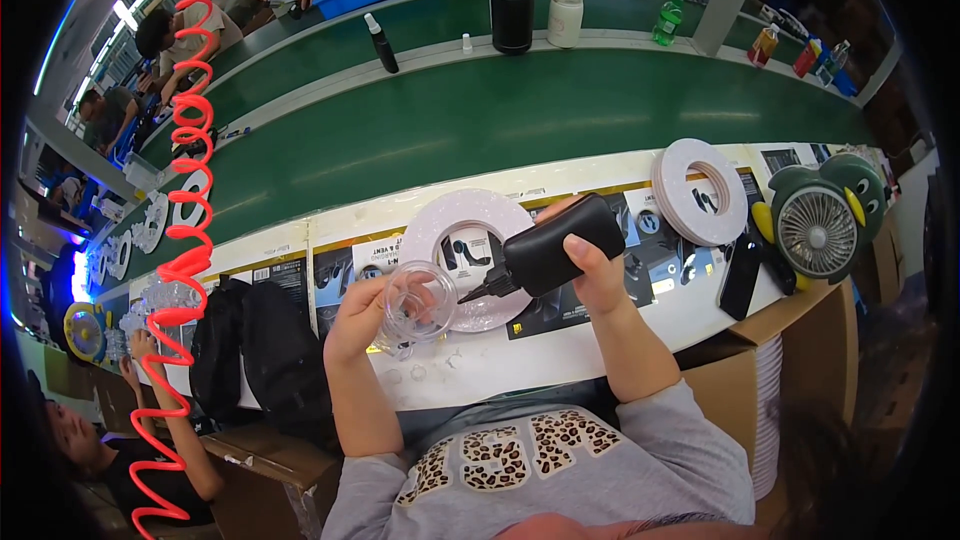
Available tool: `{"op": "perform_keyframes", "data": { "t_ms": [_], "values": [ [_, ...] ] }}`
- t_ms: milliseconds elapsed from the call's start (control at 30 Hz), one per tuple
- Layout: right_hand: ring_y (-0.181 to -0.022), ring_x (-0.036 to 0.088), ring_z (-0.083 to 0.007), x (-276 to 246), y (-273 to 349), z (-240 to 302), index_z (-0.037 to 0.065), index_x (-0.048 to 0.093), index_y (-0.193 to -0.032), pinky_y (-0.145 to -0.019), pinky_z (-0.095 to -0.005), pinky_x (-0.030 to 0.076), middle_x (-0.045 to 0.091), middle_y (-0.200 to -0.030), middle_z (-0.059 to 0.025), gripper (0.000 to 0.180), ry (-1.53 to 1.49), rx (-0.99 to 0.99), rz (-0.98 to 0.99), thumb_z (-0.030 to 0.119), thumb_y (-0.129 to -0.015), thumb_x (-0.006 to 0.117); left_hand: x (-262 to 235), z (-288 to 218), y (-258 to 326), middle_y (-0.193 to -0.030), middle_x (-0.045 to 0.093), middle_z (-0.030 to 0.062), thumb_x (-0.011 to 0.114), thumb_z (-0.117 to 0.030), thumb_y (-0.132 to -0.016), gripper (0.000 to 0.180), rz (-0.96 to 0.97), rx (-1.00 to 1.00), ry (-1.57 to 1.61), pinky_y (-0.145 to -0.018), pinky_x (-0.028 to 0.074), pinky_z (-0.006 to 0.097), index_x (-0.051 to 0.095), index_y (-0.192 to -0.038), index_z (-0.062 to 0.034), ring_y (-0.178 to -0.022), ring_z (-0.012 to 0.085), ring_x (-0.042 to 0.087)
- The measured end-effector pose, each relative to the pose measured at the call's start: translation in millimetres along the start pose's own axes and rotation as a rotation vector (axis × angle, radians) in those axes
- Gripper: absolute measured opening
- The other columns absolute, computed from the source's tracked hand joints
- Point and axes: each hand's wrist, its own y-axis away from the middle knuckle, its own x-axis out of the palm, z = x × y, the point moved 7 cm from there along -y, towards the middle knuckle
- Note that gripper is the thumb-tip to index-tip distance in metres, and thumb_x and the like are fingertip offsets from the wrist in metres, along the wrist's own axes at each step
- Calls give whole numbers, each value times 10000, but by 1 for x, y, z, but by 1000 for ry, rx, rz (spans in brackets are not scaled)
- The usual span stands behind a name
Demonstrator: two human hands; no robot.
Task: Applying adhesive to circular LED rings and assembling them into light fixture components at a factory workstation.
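Observation:
My left hand (357,323) grips a clear, round plastic part (436,292) by its left side, in front of my chest. In my right hand (600,278) is a black squeeze bottle (565,245), tilted so that its thin pointed nozzle aims left and down. The nozzle tip is close to the right edge of the clear part; whether they touch, I cannot tell. Beneath both, a white ring-shaped disc (492,316) lies on the printed sheets covering the bench. Small clear rings (418,372) lie on the bench by my left wrist.
A stack of white rings (672,198), a dark phone (741,275) and a penguin-shaped fan (815,225) stand at right. Black cloth (285,345) lies left, behind a hanging red coiled hose (180,315). Beyond runs a green conveyor (480,105). A co-worker (95,440) sits at far left.

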Motion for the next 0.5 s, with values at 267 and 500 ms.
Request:
{"op": "perform_keyframes", "data": {
  "t_ms": [267, 500],
  "values": [
    [-890, 625, -205, 1, 0, -1, -15, 571, -1041, -814, -318, 502, 629, -983, -137, 405, 6, 24, 25, 257, -748, 637, 2, 5, 2, -898, 651, 196, 497, -363, -959, 496, 83, -45, 83, -643, 541, 382, 597, -1163, 78, -733, 277, 652],
    [-872, 627, -202, 4, 0, 1, -15, 582, -1022, -802, -315, 501, 636, -958, -132, 410, 18, 41, 32, 268, -732, 649, 10, 2, 3, -890, 645, 219, 499, -346, -967, 465, 158, -57, 124, -633, 521, 383, 604, -1146, 70, -718, 279, 640]
  ]
}}
